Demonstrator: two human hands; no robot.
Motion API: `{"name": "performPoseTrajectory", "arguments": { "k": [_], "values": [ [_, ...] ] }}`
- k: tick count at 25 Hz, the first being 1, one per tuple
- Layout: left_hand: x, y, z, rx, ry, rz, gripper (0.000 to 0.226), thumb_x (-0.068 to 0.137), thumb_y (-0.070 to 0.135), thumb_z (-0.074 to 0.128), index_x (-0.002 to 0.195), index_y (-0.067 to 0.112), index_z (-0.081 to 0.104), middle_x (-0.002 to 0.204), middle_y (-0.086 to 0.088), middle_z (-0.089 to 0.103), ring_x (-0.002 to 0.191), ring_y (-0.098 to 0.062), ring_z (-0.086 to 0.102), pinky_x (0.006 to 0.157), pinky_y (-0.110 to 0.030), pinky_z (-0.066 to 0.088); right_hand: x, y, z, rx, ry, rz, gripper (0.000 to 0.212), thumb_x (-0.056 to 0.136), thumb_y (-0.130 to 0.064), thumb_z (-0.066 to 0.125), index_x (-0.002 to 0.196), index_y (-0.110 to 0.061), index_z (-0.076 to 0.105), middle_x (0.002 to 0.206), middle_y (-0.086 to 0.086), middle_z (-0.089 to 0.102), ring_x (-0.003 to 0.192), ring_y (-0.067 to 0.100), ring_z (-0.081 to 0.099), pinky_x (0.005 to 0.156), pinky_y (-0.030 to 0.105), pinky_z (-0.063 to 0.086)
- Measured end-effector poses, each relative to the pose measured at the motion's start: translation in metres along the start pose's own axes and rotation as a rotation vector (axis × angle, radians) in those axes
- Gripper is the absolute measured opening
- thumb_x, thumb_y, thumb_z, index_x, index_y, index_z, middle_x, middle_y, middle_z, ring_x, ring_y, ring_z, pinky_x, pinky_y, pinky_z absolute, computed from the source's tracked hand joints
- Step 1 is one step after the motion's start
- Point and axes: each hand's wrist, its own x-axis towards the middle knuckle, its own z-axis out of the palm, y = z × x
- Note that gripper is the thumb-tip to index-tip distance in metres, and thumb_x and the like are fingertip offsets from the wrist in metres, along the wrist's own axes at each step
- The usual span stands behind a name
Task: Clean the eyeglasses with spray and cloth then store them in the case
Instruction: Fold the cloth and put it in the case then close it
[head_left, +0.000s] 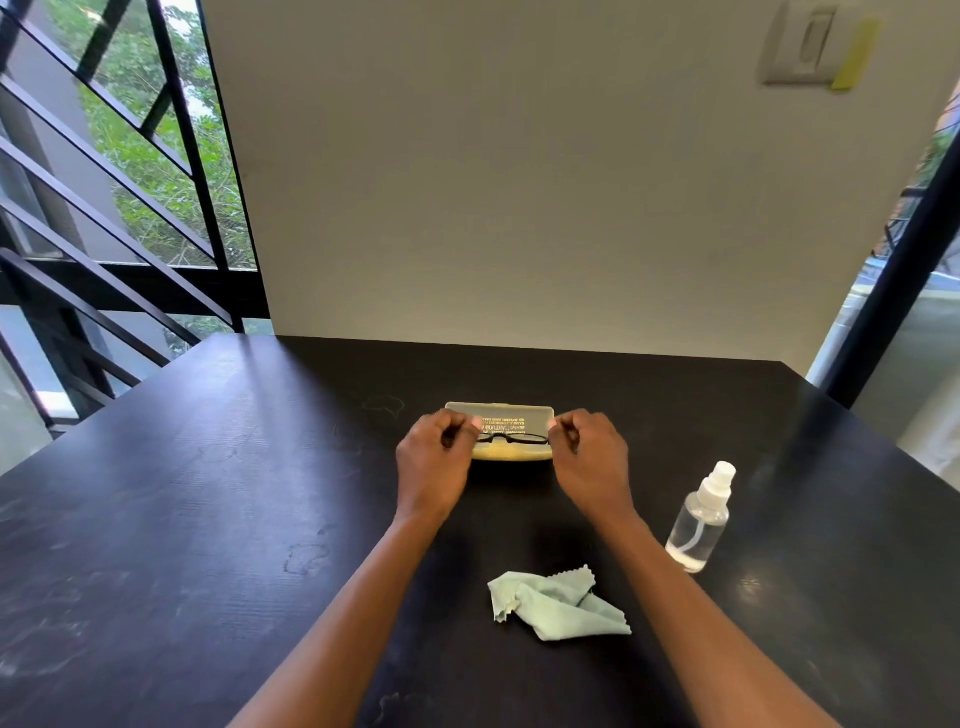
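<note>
Black table (208, 519), matte, faint smudges and rings across the surface. Pale wall directly behind its far edge; black window bars and green foliage off to the left.

Eyeglass case (500, 415) sits at the middle of the table, toward the far side. Translucent, yellowish, lid open and leaning back; printed gold lettering shows on the lid, too blurred to read.

Eyeglasses (511, 439), thin black frame, lie across the open case, lenses between the two hands. Whether the frame rests on the case's base or is held just above it cannot be told.

Left hand (434, 465) at the left end of the case, fingers curled in, thumb and forefinger pinched at the left end of the frame. Right hand (592, 462) mirrors it at the right end, fingers curled, pinching the frame's right end. Both forearms are bare and reach in from the bottom edge.

Spray bottle (698, 519), clear plastic with a white nozzle and clear cap, stands upright to the right of the right forearm, apart from it. A little liquid shows at the bottom.

Cleaning cloth (558, 605), pale green with a zigzag-cut edge, lies crumpled on the table between the forearms, nearer the right one, on the near side of the case and well apart from it.
</note>
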Motion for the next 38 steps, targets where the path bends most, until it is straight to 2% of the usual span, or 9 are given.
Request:
{"name": "performPoseTrajectory", "arguments": {
  "k": [3,7,15,18,21,25,28,33,38],
  "values": [
    [-0.013,0.006,0.001,0.012,-0.386,-0.039,0.012,0.078,0.024,0.072,0.074,0.015,0.065,0.077,0.003,0.064,0.072,-0.008,0.056,0.06,-0.007,0.04,-0.013,0.002,-0.009,-0.021,-0.342,0.038,0.015,0.091,-0.028,0.056,0.086,-0.016,0.063,0.071,-0.008,0.054,0.064,0.006,0.049,0.05,0.01,0.032],
    [-0.021,0.006,-0.004,0.277,-0.855,-0.135,0.025,0.067,0.034,0.08,0.073,0.017,0.063,0.084,-0.005,0.067,0.08,-0.016,0.058,0.078,-0.032,0.048,-0.027,0.006,-0.027,-0.12,-0.707,0.11,0.02,0.086,-0.041,0.06,0.074,-0.025,0.06,0.074,-0.01,0.058,0.068,0.003,0.052,0.055,0.017,0.035],
    [-0.033,0.013,-0.003,0.403,-1.067,-0.061,0.019,0.071,0.027,0.078,0.074,0.022,0.06,0.08,0.007,0.06,0.079,-0.01,0.054,0.078,-0.03,0.048,-0.03,-0.008,-0.061,-0.352,-1.119,0.11,0.016,0.078,-0.024,0.072,0.072,-0.027,0.057,0.072,-0.013,0.056,0.067,0.001,0.049,0.056,0.016,0.038],
    [-0.037,0.017,0.0,0.39,-1.051,-0.049,0.028,0.072,0.031,0.076,0.09,0.014,0.062,0.09,-0.001,0.063,0.085,-0.016,0.057,0.081,-0.035,0.049,-0.033,-0.01,-0.06,-0.266,-1.095,0.05,0.019,0.084,-0.019,0.065,0.071,-0.028,0.054,0.072,-0.011,0.055,0.07,0.006,0.049,0.063,0.021,0.039],
    [-0.041,0.024,0.002,0.268,-0.97,-0.064,0.036,0.075,0.028,0.074,0.099,0.006,0.06,0.092,-0.008,0.061,0.085,-0.02,0.056,0.082,-0.041,0.048,-0.03,-0.017,-0.063,0.109,-0.978,0.021,0.016,0.086,-0.016,0.063,0.075,-0.026,0.056,0.073,-0.006,0.057,0.068,0.009,0.049,0.065,0.026,0.04],
    [-0.04,0.034,-0.008,-0.172,-0.811,-0.192,0.013,0.078,0.011,0.071,0.076,0.009,0.058,0.075,-0.005,0.055,0.073,-0.016,0.051,0.066,-0.029,0.045,-0.025,-0.024,-0.061,0.502,-0.662,0.093,0.018,0.079,-0.01,0.07,0.076,-0.022,0.058,0.063,-0.007,0.056,0.061,0.01,0.049,0.057,0.024,0.043],
    [-0.037,0.039,-0.017,-0.317,-0.749,-0.199,0.016,0.081,0.007,0.067,0.07,0.013,0.057,0.079,-0.006,0.057,0.077,-0.015,0.053,0.071,-0.026,0.046,-0.028,-0.024,-0.058,0.735,-0.587,0.179,0.018,0.08,-0.006,0.069,0.082,-0.019,0.057,0.063,-0.006,0.059,0.061,0.007,0.053,0.059,0.02,0.046],
    [-0.031,0.038,-0.023,-0.152,-0.739,-0.116,0.015,0.082,0.009,0.067,0.083,0.007,0.052,0.08,-0.009,0.05,0.074,-0.018,0.045,0.067,-0.027,0.04,-0.028,-0.029,-0.06,0.788,-0.472,0.168,0.016,0.085,-0.006,0.063,0.089,-0.019,0.055,0.072,-0.001,0.053,0.064,0.008,0.05,0.055,0.023,0.042],
    [-0.034,0.041,-0.031,-0.348,-0.79,-0.2,0.011,0.082,0.012,0.067,0.086,0.007,0.057,0.086,-0.008,0.061,0.079,-0.018,0.058,0.072,-0.031,0.049,-0.025,-0.037,-0.067,0.79,-0.485,0.13,0.014,0.087,-0.008,0.061,0.089,-0.021,0.057,0.074,-0.003,0.055,0.064,0.005,0.053,0.053,0.021,0.045]
  ]
}}
